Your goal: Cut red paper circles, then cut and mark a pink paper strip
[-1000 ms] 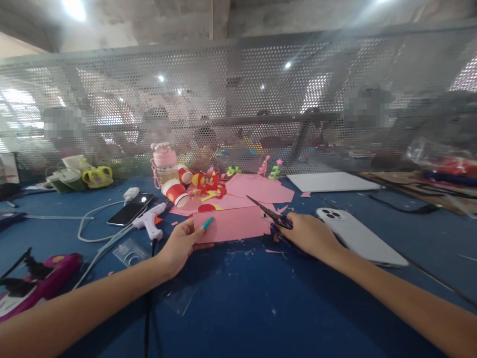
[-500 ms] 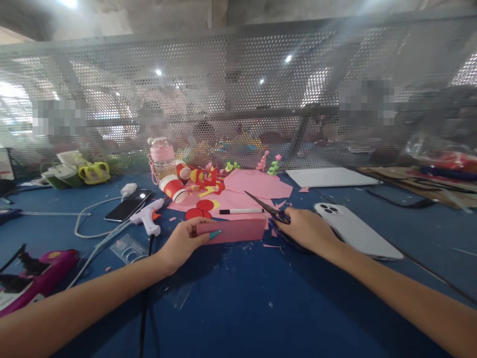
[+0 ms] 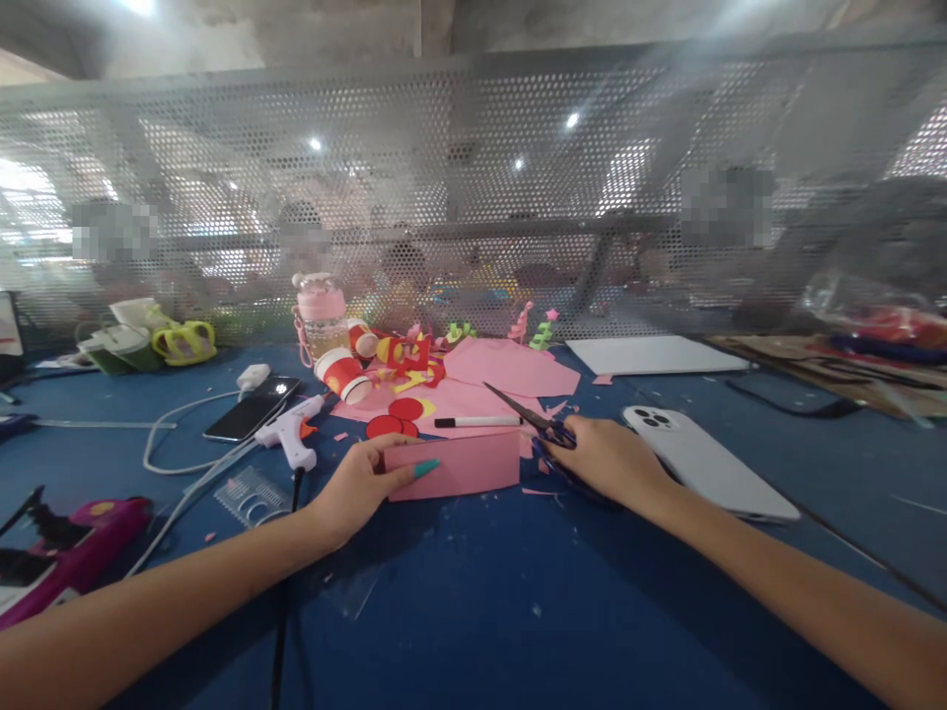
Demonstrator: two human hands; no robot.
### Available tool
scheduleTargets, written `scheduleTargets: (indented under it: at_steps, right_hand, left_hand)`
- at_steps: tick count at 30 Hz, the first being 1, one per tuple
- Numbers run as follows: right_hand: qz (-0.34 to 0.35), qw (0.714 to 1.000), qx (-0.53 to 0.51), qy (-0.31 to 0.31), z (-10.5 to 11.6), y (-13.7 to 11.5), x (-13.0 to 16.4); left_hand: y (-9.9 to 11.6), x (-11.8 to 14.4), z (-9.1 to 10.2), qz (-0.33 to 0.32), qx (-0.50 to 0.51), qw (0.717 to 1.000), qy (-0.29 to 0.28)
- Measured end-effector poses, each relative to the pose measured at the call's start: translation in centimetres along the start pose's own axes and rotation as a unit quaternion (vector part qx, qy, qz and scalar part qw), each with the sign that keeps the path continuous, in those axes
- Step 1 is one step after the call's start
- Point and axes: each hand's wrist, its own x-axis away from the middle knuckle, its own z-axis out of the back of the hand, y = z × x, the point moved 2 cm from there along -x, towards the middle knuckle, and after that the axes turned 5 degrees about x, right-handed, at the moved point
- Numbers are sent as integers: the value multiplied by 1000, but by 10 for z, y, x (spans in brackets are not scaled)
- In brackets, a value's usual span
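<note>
My left hand (image 3: 362, 491) pinches the left end of a pink paper strip (image 3: 473, 466), thumb in front and fingers behind. The strip is tilted up above the blue table. In my right hand (image 3: 611, 456) is a pair of scissors (image 3: 522, 409) with dark blades and blue handles, pointing up and to the left; the blades look closed and lie apart from the strip. Just behind the strip lie a black-and-white marker (image 3: 477, 422), red paper circles (image 3: 385, 426) and larger pink sheets (image 3: 510, 367). Small pink scraps are scattered near the scissors.
A white phone (image 3: 710, 463) lies right of my right hand. To the left are a glue gun (image 3: 292, 434), a black phone (image 3: 252, 409), cables and a magenta power strip (image 3: 85, 547). A bottle (image 3: 322, 320) and paper cup (image 3: 342, 375) stand behind, before a perforated metal screen (image 3: 473, 197).
The pink strip has tipped so more of its face shows, its lower edge now nearer me. My left hand still grips it; the right hand with the scissors has barely moved.
</note>
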Motion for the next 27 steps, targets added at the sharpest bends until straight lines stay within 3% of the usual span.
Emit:
scheduleTargets:
  at_steps: [6, 16, 20, 24, 27]
  right_hand:
    - [-4, 1000, 5, -4, 1, 0, 0]
    - [1, 1000, 10, 0, 1, 0, 0]
    - [7, 1000, 6, 7, 0, 0, 0]
    - [8, 998, 16, 60, 1, 8, -4]
    - [65, 988, -2, 138, 7, 16, -7]
  left_hand:
    - [-2, 1, 2, 4, 17, 1000, -21]
    - [-5, 0, 2, 10, 14, 1000, -8]
    - [-3, 0, 0, 14, 30, 999, -36]
    - [-2, 0, -1, 14, 22, 999, -40]
    - [-3, -1, -1, 17, 12, 999, -37]
